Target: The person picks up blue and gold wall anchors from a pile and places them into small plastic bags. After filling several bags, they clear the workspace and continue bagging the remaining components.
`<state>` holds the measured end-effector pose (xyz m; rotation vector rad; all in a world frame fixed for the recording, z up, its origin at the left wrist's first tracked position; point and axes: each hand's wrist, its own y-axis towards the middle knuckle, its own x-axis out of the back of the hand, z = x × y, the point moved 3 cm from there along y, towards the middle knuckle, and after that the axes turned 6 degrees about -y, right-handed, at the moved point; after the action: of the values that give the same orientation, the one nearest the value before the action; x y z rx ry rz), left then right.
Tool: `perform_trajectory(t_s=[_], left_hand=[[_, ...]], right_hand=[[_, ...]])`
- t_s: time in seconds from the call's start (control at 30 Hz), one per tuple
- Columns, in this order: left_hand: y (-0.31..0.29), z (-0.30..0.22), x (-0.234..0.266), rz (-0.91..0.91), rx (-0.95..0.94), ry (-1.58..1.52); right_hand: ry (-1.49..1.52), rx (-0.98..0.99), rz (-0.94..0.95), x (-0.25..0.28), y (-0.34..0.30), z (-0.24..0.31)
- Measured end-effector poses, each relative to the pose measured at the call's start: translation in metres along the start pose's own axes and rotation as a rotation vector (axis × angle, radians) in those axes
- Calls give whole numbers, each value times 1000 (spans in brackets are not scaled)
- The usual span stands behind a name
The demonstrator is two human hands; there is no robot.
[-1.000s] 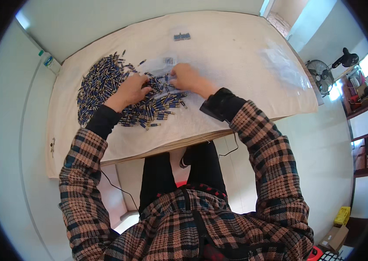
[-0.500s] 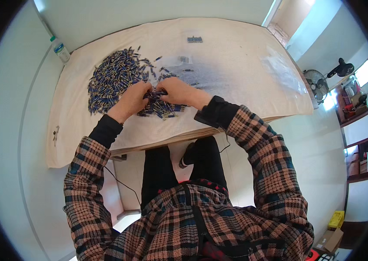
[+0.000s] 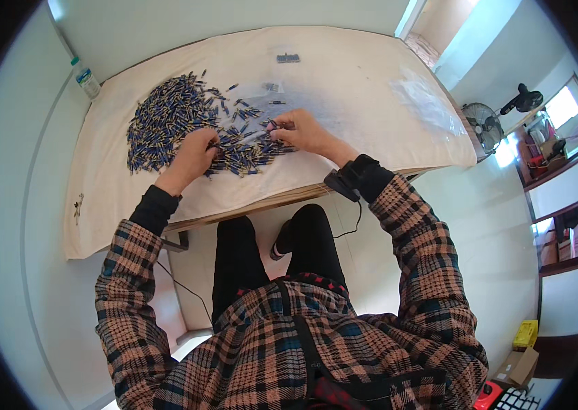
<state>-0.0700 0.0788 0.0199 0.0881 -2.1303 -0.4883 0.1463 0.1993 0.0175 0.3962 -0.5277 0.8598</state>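
A large heap of small slim blue-and-gold cylinders (image 3: 166, 126), pointed or narrow at the ends, lies on the left half of the cloth-covered table (image 3: 371, 116). A smaller loose spread of the same cylinders (image 3: 251, 156) lies between my hands. My left hand (image 3: 195, 157) is closed at the heap's right edge, its fingertips around something dark like one of the cylinders. Farther right, my right hand (image 3: 304, 131) pinches a dark blue cylinder (image 3: 272, 126) between thumb and fingers, above the loose spread.
A neat row of cylinders (image 3: 288, 58) lies near the far edge, and a single cylinder (image 3: 276, 102) beside a clear plastic bag (image 3: 261, 90). More clear plastic (image 3: 425, 102) covers the right side. A bottle (image 3: 86, 78) stands at the far left corner, a fan (image 3: 484, 126) beyond the right edge.
My hands, close together before, have moved apart: the right one to the right and slightly away from me, the left one a little leftward. The view has shifted slightly.
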Motion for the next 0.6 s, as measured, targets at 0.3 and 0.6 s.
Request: perform_trajectory(t_s=[0.3,0.6], left_hand=[[24,-23,-21,-54,72,-164],[22,-30,-15,-92,394,-662]], right_hand=[[337,-26,-31,-19,9,5],[299,-32,32,-42,17,25]])
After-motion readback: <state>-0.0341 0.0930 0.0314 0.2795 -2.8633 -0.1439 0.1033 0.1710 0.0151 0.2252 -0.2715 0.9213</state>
